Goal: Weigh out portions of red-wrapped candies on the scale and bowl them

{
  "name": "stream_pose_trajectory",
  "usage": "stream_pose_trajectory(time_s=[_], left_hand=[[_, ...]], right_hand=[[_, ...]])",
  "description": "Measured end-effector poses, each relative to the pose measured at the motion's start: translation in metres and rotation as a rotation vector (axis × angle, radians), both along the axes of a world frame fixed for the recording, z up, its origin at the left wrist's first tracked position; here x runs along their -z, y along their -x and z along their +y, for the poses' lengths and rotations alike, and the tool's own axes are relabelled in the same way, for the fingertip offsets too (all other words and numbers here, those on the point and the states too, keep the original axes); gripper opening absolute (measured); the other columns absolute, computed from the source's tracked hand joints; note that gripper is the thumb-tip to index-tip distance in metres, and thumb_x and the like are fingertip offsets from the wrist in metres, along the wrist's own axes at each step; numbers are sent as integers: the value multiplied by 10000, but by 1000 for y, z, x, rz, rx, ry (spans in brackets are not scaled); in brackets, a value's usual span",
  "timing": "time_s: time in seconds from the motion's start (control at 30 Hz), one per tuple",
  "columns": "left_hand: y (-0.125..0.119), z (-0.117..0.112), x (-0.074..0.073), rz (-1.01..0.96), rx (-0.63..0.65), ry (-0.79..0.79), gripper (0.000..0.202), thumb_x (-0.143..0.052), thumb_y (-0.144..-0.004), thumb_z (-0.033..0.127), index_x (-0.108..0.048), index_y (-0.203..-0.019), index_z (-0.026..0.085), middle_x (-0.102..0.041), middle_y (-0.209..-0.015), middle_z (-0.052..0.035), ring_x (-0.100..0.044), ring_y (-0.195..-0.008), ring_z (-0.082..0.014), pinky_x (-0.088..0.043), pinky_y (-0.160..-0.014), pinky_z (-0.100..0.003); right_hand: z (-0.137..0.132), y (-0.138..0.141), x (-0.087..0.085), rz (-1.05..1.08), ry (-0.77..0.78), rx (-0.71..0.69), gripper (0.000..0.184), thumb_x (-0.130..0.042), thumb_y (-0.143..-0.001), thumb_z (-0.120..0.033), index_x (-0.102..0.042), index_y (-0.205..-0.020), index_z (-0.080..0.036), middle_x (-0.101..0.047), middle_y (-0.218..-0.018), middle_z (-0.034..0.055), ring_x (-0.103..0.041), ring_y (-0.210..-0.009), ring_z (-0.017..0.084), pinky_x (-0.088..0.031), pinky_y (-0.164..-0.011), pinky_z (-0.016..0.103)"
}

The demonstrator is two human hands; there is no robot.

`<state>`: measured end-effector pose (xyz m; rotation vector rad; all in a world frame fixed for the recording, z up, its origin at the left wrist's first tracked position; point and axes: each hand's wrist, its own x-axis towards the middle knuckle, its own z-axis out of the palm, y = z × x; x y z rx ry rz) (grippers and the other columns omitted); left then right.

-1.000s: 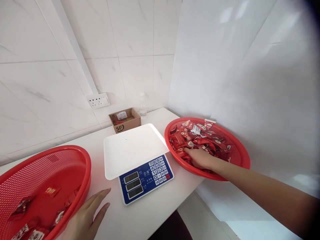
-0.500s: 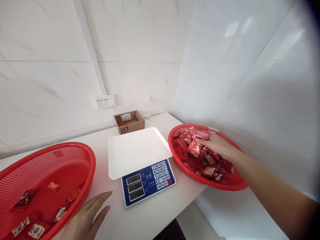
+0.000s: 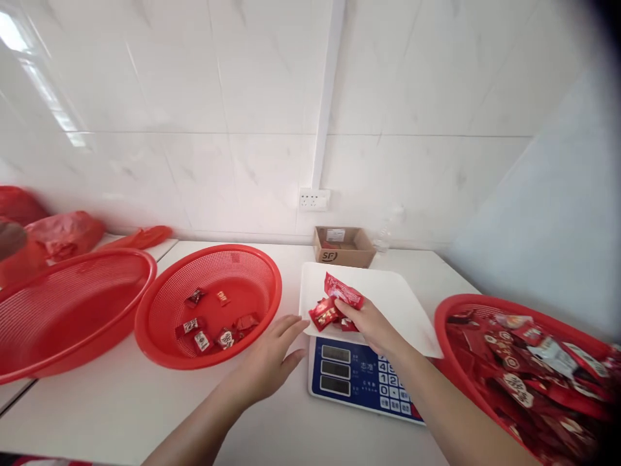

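My right hand [image 3: 365, 318] is closed around several small red snack packets [image 3: 343, 293] above the white pan [image 3: 395, 304] of a blue digital scale [image 3: 349, 382]. Whether the lowest packets touch the pan, I cannot tell. My left hand [image 3: 272, 356] holds nothing; its fingers are stretched out and apart, just left of the scale. Beyond it a round red mesh basket [image 3: 162, 281] has several loose packets on its bottom. To the right, another red basket [image 3: 449, 317] is heaped with similar red and white packets, partly hidden by my right forearm.
A third red basket [image 3: 72, 265] overlaps the middle one at far left, with red plastic bags [image 3: 68, 233] behind it. An open cardboard box [image 3: 347, 259] and a clear bottle [image 3: 385, 233] stand behind the scale. A socket panel [image 3: 314, 199] is on the tiled wall.
The view has swung left, bringing the far-left basket and bags into sight. My right hand has left the right basket with packets in it and moved over the scale pan. My left hand stays open.
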<state>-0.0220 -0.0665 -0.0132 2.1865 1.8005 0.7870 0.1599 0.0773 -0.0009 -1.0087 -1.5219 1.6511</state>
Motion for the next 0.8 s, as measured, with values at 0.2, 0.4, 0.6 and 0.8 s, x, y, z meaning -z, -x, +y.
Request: stream_pose_trajectory(time_s=[0.2,0.4,0.6,0.8], left_hand=[[-7,22,-1,42,57,35,513,-515,-914,309,-371,-1403,245,-414,-1460,-95,-303,-1381,-293,-326,-1094,-499],[-17,51,-6,128,21,110,558,-481,-919,434,-375,-1405,182,-346,-1494,-154,-215,-1407,-346,-234,-1107,-557],[-20,60,-5,108,37,164,641,-475,-915,455,-278,-1452,167,-363,-1485,-156,-239,-1402,-328,-227,-1111,-538],[-30,62,-6,186,59,81,617,-534,-892,439,-335,-1430,211,-329,-1497,-172,-155,-1412,-386,-191,-1088,-620]], right_hand=[[2,-14,1,-103,-70,61,466,-672,-705,-598,-650,-1007,-245,-699,-981,81,-651,-906,297,-562,-645,396],[6,-35,-10,-376,-392,58,466,-599,-783,-506,-585,-1172,-250,-621,-1204,64,-561,-1111,290,-444,-960,476],[-2,-40,-21,-546,-416,-208,550,-689,-678,-295,-581,-1213,-235,-560,-1299,65,-496,-1201,278,-383,-1027,437],[-1,-38,-25,-531,-285,-281,563,-669,-707,-270,-546,-1256,-239,-582,-1265,57,-564,-1104,257,-434,-972,413]])
